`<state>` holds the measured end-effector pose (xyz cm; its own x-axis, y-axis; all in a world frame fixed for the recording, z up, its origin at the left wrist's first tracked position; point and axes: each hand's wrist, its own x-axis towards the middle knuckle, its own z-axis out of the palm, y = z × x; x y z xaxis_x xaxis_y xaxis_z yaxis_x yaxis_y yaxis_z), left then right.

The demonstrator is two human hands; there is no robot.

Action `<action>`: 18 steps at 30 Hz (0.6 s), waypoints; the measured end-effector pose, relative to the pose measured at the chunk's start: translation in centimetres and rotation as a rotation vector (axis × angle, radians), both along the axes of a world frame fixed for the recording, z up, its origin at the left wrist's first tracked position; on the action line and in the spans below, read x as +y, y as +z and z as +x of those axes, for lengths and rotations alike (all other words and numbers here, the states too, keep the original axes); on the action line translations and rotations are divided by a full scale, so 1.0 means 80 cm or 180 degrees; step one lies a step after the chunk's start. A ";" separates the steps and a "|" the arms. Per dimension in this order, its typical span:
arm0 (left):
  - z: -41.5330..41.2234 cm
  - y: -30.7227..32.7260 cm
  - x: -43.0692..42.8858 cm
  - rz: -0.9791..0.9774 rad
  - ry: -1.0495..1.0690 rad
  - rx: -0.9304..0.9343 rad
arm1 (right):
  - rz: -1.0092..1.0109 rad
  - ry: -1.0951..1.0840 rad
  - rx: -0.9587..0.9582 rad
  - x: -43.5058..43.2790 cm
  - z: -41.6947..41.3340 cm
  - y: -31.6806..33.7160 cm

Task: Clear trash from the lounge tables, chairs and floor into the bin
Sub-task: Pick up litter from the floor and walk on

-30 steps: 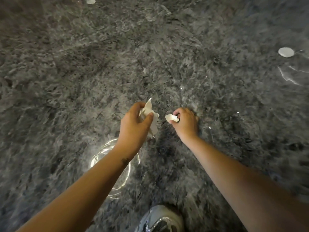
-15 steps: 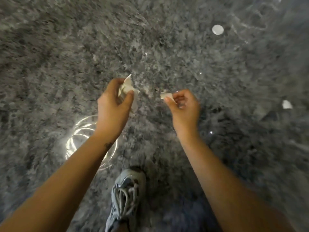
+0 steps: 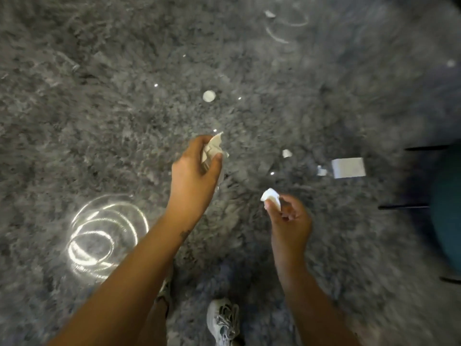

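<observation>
View has swung since half a second ago: the round white disc (image 3: 209, 96) that was up at 1 o'clock now sits near dead centre, and my hands have drifted apart, the right one lower. My left hand (image 3: 197, 168) has fingers and thumb curled round a crumpled paper (image 3: 213, 148), which pokes out of the grip toward 12 o'clock. My right hand (image 3: 289, 218) pinches a small white scrap (image 3: 270, 196) between thumb and fingertips, the other fingers curled in. Both bits are up off the grey shag carpet (image 3: 99, 108). More trash lies on it: the disc at 12 o'clock from my left hand, a little torn piece (image 3: 287, 153) at 12 from my right, a white rectangular card (image 3: 349, 167) at 2 from my right, and a blurry bit (image 3: 269, 14) far up at 12. A teal chair (image 3: 446, 208) with dark legs sits at the 3 o'clock edge, my shoe (image 3: 223, 320) at 6, bright light rings (image 3: 104, 233) at 8.
</observation>
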<state>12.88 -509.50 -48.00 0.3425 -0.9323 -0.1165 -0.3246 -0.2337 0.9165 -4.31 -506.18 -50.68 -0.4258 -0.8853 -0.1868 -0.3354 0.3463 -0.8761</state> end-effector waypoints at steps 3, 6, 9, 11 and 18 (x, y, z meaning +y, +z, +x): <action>-0.057 0.052 -0.048 -0.0179 -0.0360 0.0010 | -0.0139 -0.0304 0.0105 -0.019 -0.049 0.046; -0.120 0.082 -0.079 -0.0303 -0.0658 -0.0119 | -0.0077 -0.0607 0.0048 -0.030 -0.110 0.071; -0.184 0.098 -0.096 -0.0358 -0.0929 -0.0324 | -0.0017 -0.0815 0.0108 -0.033 -0.185 0.084; -0.232 0.104 -0.108 -0.0342 -0.1036 -0.0435 | -0.0016 -0.0910 0.0099 -0.040 -0.244 0.090; -0.417 0.103 -0.147 -0.0184 -0.0990 -0.0481 | -0.0145 -0.0974 0.0203 -0.089 -0.461 0.106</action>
<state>-20.49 -521.26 -39.72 0.0502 -0.9983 -0.0300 -0.5052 -0.0513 0.8615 -41.21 -513.32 -42.19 -0.6833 -0.7211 -0.1143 -0.2765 0.4004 -0.8736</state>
